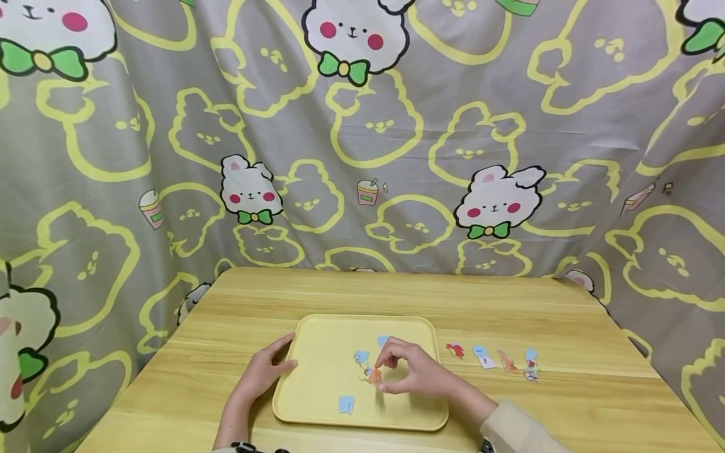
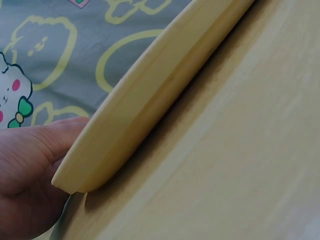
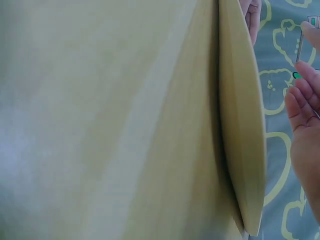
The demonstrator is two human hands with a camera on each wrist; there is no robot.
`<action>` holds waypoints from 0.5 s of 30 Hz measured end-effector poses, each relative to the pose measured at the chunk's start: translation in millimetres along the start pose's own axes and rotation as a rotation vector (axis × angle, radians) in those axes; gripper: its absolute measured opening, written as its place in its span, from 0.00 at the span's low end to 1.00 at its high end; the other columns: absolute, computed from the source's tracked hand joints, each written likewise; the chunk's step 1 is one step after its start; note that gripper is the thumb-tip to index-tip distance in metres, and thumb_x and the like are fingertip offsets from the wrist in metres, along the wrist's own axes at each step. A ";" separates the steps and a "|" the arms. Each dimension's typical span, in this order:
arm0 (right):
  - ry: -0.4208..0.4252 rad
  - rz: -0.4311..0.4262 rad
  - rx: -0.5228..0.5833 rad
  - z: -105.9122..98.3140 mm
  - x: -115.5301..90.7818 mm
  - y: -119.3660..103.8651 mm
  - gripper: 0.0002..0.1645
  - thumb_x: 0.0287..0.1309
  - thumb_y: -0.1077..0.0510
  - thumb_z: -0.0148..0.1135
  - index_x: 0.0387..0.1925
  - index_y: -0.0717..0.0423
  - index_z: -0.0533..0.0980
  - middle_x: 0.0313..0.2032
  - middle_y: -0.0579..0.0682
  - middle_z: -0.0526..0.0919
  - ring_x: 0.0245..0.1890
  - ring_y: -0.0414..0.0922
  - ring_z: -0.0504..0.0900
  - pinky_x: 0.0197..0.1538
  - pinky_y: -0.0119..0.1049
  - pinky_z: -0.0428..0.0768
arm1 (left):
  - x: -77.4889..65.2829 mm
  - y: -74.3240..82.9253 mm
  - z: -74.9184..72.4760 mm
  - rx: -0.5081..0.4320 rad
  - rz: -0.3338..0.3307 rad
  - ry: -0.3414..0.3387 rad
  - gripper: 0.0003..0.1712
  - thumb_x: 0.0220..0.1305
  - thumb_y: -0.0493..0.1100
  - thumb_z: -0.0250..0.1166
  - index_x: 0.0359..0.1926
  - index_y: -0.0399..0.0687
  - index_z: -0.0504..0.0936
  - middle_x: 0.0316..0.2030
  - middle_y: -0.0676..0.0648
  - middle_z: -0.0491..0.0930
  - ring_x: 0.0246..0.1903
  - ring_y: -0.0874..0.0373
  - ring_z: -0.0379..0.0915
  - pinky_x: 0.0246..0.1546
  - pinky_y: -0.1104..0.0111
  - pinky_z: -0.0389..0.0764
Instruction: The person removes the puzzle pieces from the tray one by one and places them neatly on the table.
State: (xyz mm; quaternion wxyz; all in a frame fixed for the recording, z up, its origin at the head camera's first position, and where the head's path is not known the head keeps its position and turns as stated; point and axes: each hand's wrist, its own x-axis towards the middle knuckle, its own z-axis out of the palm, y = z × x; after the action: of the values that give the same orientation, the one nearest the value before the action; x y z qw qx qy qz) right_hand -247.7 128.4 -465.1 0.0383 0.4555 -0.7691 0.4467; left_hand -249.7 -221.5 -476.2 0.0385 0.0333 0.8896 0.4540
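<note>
A yellow tray (image 1: 317, 352) lies on the wooden table. My left hand (image 1: 263, 372) grips its left rim, the thumb over the edge; in the left wrist view this hand (image 2: 30, 165) is at the tray's end. Over the tray, my right hand (image 1: 416, 371) pinches a small thin puzzle piece between thumb and finger; it is edge-on in the right wrist view, beside the fingers (image 3: 306, 97). Joined colourful pieces (image 1: 367, 372) lie beside its fingertips. A light blue piece (image 1: 346, 404) lies near the tray's front, another blue piece (image 1: 383, 340) behind the right hand.
Right of the tray, several loose pieces lie on the table (image 1: 566, 415): a red one (image 1: 455, 350), a blue and white pair (image 1: 483, 356), an orange one (image 1: 508, 361) and a blue cluster (image 1: 530, 365). A patterned grey curtain (image 1: 396, 138) surrounds the table's back and sides.
</note>
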 end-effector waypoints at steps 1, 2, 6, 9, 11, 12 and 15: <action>0.002 -0.003 -0.002 -0.1 -0.2 -0.3 0.14 0.53 0.55 0.73 0.40 0.49 0.77 0.34 0.54 0.78 0.34 0.49 0.75 0.41 0.29 0.79 | 0.1 0.1 0.1 -0.001 0.001 0.000 0.38 0.64 0.44 0.66 0.72 0.51 0.64 0.72 0.37 0.61 0.73 0.35 0.52 0.70 0.41 0.60; 0.003 0.005 0.005 -0.5 -0.4 -1.0 0.15 0.52 0.55 0.73 0.40 0.49 0.77 0.34 0.54 0.78 0.34 0.49 0.75 0.41 0.29 0.79 | 0.3 0.1 0.2 -0.002 0.001 0.000 0.37 0.64 0.44 0.66 0.72 0.50 0.64 0.72 0.37 0.61 0.73 0.35 0.53 0.70 0.41 0.61; 0.013 -0.006 0.001 -1.4 -1.3 -3.9 0.15 0.52 0.56 0.73 0.41 0.50 0.78 0.34 0.54 0.78 0.34 0.49 0.75 0.40 0.31 0.80 | 0.8 0.3 0.8 -0.005 0.006 0.006 0.37 0.64 0.44 0.67 0.72 0.50 0.65 0.72 0.36 0.62 0.72 0.35 0.54 0.70 0.41 0.61; 0.030 -0.024 -0.014 -1.1 -2.6 -3.6 0.15 0.51 0.58 0.73 0.40 0.51 0.78 0.34 0.54 0.78 0.33 0.49 0.75 0.39 0.33 0.80 | 0.9 -0.3 1.2 0.002 0.012 0.012 0.37 0.63 0.44 0.67 0.72 0.50 0.65 0.71 0.36 0.63 0.72 0.35 0.54 0.70 0.41 0.61; 0.043 -0.035 -0.024 -0.8 -3.7 -1.7 0.16 0.50 0.59 0.74 0.40 0.53 0.78 0.33 0.55 0.78 0.33 0.49 0.75 0.38 0.34 0.80 | 1.2 -1.0 1.4 0.002 0.011 0.014 0.37 0.63 0.44 0.67 0.72 0.50 0.65 0.71 0.36 0.63 0.72 0.35 0.54 0.70 0.41 0.61; 0.049 -0.033 -0.026 -0.6 -4.3 -0.7 0.16 0.49 0.60 0.74 0.40 0.54 0.78 0.33 0.56 0.77 0.33 0.50 0.75 0.38 0.34 0.80 | 1.3 -1.4 1.4 0.004 0.013 0.013 0.37 0.63 0.44 0.67 0.72 0.50 0.65 0.71 0.36 0.63 0.72 0.35 0.54 0.70 0.41 0.61; 0.060 -0.018 -0.021 -1.7 -6.6 -0.3 0.16 0.49 0.60 0.74 0.40 0.54 0.78 0.32 0.56 0.77 0.32 0.50 0.74 0.37 0.34 0.79 | 1.7 -2.4 1.1 -0.004 0.006 0.009 0.38 0.63 0.44 0.67 0.72 0.50 0.65 0.72 0.36 0.62 0.72 0.35 0.53 0.70 0.42 0.61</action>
State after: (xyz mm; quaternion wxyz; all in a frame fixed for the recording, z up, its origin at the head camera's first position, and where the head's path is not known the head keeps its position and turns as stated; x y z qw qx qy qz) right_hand -244.2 133.9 -467.0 0.0700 0.4483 -0.7682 0.4517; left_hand -251.4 -221.9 -478.8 0.0332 0.0342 0.8887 0.4559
